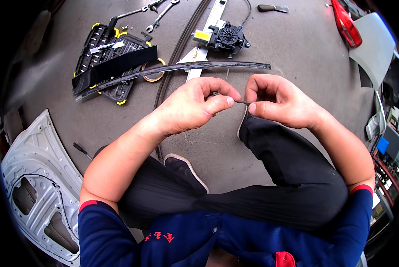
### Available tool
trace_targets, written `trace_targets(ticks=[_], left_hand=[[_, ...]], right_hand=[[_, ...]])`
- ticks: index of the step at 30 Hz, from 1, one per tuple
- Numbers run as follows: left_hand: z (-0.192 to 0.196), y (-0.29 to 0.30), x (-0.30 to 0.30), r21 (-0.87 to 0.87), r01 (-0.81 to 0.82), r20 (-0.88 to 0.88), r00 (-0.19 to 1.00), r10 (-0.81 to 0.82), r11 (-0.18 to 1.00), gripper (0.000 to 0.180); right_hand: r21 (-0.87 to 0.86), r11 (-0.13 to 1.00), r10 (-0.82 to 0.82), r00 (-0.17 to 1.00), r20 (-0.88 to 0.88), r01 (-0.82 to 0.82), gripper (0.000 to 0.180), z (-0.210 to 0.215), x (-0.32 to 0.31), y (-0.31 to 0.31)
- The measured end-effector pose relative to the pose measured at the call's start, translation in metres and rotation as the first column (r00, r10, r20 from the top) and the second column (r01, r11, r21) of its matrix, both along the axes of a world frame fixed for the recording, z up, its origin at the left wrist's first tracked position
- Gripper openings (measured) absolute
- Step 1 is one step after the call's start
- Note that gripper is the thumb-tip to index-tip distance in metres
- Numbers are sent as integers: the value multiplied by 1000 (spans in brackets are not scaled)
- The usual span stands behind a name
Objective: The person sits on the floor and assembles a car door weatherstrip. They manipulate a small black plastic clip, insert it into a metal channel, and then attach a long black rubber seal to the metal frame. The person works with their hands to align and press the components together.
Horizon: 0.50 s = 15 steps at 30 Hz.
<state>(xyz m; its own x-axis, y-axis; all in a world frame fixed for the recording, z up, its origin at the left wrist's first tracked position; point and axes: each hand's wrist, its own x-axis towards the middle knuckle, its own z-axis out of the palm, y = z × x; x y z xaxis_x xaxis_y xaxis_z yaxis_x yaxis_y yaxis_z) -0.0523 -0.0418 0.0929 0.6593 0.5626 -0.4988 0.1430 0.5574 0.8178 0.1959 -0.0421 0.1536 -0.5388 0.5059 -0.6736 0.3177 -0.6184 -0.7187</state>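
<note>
Two hands meet over the crossed legs, above the concrete floor (297, 49). Left hand (192, 107) is pinched shut, thumb and forefinger clamping one end of a thin dark strip (241, 102); right hand (277, 101) is pinched shut on the other end. Strip spans the short gap between the fingertips, held in the air near the middle of the floor, just this side of the long curved trim strip (172, 69).

Risk, as judged: the piece is slender and gripped only at its tips. A hard pull or twist could snap or kink it; a slack pinch could drop it onto dark trousers (297, 178), where it would be hard to spot.

Look of the piece: narrow, dark grey to black, slightly glossy, short, roughly straight. Too small to tell whether it is rubber, wire or a clip.

Surroundings: window regulator with black motor (221, 38) toward the far edge of the floor. Black-and-yellow tray (106, 58) at far left, a black flat panel (115, 66) across it. Roll of tape (154, 73) beside the tray. Wrenches (159, 15) at the far edge. White door panel (35, 187) at near left. Red tail lamp (345, 24) at far right.
</note>
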Motion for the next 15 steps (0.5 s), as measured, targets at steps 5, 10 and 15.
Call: trace_targets(ticks=[5,10,15], left_hand=[[5,0,-1,-91,81,-41,996,-85,993,14],[3,0,1,-26,22,-29,999,-23,999,16],[3,0,2,-19,23,6,1000,-23,1000,9]], right_hand=[[-2,1000,6,1000,-5,-6,14,-4,5,-2],[0,998,-59,998,29,59,13,-2,1,-4],[10,1000,5,999,44,-6,30,-1,3,0]])
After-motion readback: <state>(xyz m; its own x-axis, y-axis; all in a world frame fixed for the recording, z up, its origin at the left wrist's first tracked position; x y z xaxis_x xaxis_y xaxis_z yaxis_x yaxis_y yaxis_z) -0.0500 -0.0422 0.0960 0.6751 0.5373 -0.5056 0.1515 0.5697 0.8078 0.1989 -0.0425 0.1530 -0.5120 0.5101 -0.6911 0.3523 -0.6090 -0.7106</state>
